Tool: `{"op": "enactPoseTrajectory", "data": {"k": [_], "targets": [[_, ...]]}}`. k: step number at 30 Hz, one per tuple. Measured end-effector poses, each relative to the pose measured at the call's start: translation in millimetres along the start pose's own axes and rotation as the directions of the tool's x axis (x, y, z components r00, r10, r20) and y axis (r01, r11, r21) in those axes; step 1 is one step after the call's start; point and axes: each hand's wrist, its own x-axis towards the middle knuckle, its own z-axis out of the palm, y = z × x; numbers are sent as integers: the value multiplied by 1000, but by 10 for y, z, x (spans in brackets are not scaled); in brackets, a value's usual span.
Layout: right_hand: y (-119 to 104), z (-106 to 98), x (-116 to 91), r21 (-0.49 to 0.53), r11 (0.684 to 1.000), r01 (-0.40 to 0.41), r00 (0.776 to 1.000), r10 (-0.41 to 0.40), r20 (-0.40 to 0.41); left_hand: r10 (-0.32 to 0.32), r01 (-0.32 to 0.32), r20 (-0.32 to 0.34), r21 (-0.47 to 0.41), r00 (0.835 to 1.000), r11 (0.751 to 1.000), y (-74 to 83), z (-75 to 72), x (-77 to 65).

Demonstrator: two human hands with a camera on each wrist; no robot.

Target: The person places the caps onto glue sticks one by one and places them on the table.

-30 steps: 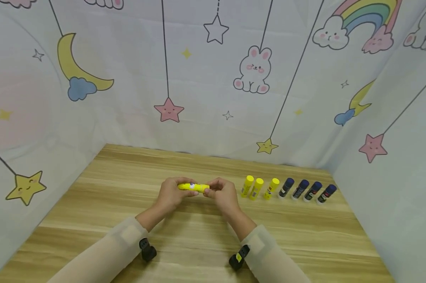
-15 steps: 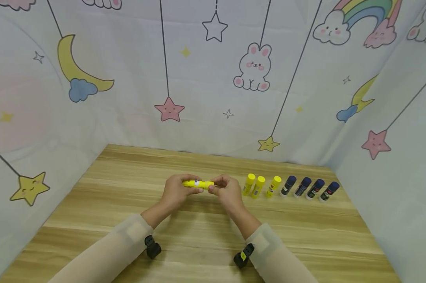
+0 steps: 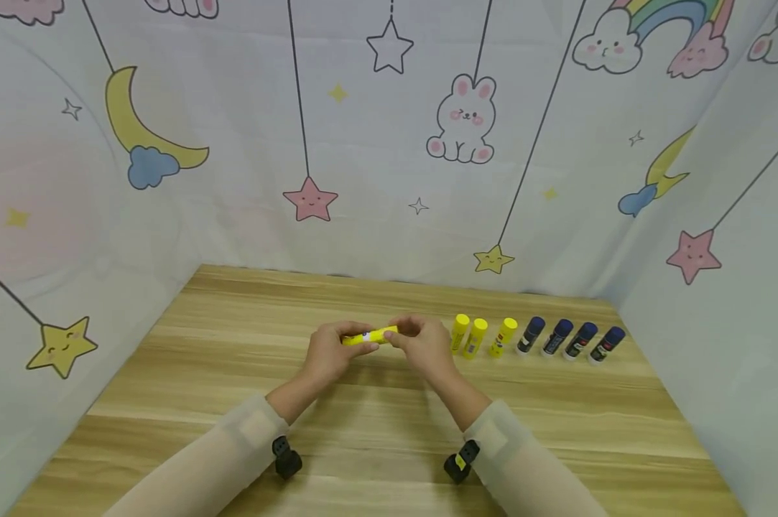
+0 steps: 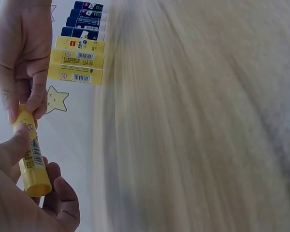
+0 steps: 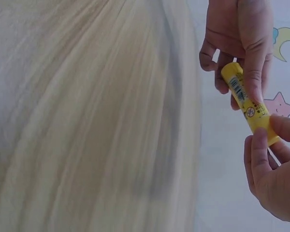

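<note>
A yellow glue stick lies roughly level between both hands, above the wooden table. My left hand grips its body, thumb along the near side. At the other end, the fingers and thumb of my right hand pinch the tip. In the left wrist view the glue stick shows a barcode label and a plain yellow end toward the camera. The right wrist view shows the same glue stick slanting between the left hand above and the right hand below.
Right of the hands, a row stands upright on the table: three yellow glue sticks, then several dark blue ones with white bases. A white printed cloth hangs behind the table and along its sides. Black wrist cameras sit on both sleeves.
Both hands and the glue stick have shifted slightly right in the head view, and the stick's right end has tilted up. The whole scene has drifted a little as the head moves.
</note>
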Motion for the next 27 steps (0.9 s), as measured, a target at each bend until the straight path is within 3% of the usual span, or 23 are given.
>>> {"op": "enactPoseTrajectory", "data": {"k": [5, 14, 18, 22, 27], "targets": [[-95, -76, -8, -172, 984, 36, 999, -39, -13, 1, -1, 7, 38, 1000, 999, -8, 30, -1], [-216, -236, 62, -354, 927, 127, 991, -134, 3, -25, 25, 10, 57, 1000, 998, -62, 28, 19], [-248, -304, 107, -459, 875, 156, 987, -151, 47, -25, 26, -3, 76, 1000, 997, -103, -5, 28], [-245, -388, 162, -587, 783, 203, 979, -178, 101, -23, 23, -4, 82, 1000, 996, -124, -45, 24], [-258, -506, 232, -670, 702, 243, 970, -177, 167, -21, 20, 10, 87, 1000, 996, -146, -97, 9]]}}
